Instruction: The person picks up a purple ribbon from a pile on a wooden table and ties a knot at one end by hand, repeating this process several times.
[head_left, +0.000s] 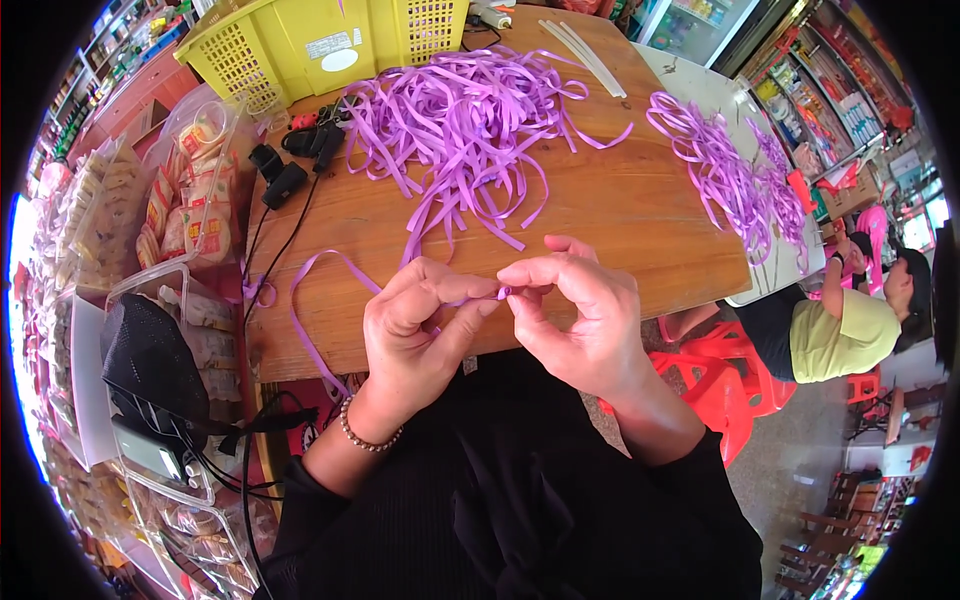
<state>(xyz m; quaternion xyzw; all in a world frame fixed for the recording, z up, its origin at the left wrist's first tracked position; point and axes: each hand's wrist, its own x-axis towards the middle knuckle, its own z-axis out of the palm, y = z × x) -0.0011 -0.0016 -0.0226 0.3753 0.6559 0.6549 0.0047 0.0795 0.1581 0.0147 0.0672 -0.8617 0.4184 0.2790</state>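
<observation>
My left hand (420, 325) and my right hand (580, 315) meet over the near edge of a wooden table (620, 215). Both pinch the same thin purple ribbon strip (310, 300), fingertips almost touching. The strip runs leftward from my left hand, loops over the table and hangs off its front edge. A large loose pile of purple ribbon strips (460, 125) lies in the middle of the table beyond my hands. A beaded bracelet (365, 435) sits on my left wrist.
A yellow plastic crate (300, 50) stands at the back left, a black glue gun (280, 175) with cord beside it. White sticks (585, 55) lie at the back. More ribbon (725, 175) drapes a white table on the right, by a seated person (850, 320) and red stools (720, 380). Packaged snacks (190, 200) fill the left.
</observation>
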